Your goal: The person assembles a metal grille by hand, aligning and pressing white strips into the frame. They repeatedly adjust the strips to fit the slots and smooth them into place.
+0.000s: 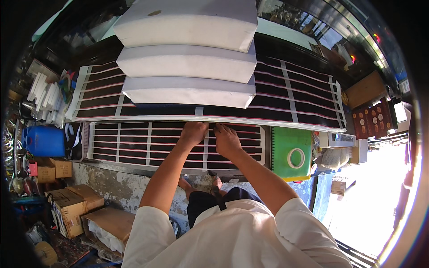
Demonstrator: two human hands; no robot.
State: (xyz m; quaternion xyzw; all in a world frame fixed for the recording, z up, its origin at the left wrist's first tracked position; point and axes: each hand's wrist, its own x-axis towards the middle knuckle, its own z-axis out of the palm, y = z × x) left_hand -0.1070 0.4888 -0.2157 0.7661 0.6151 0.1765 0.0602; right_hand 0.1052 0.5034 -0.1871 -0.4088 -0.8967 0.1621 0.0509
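Looking down, we find the lower striped sheet [133, 146] on the near side of the upper striped sheet [313, 103], where three white boxes [187, 62] are stacked. Our left hand [195, 133] is curled and our right hand [228, 140] has its fingers bent, both at the far edge of the lower sheet, beside a pale band [205, 154]. Their fingertips are partly hidden, so we cannot tell if they grip something. In our judgement, the step is to straighten or press this band; the next move probably calls for smoothing it towards us, with the stripes parallel. Some printing appears on the cardboard boxes [67, 207], too small for us to read; we make out no brand or label on the sheets
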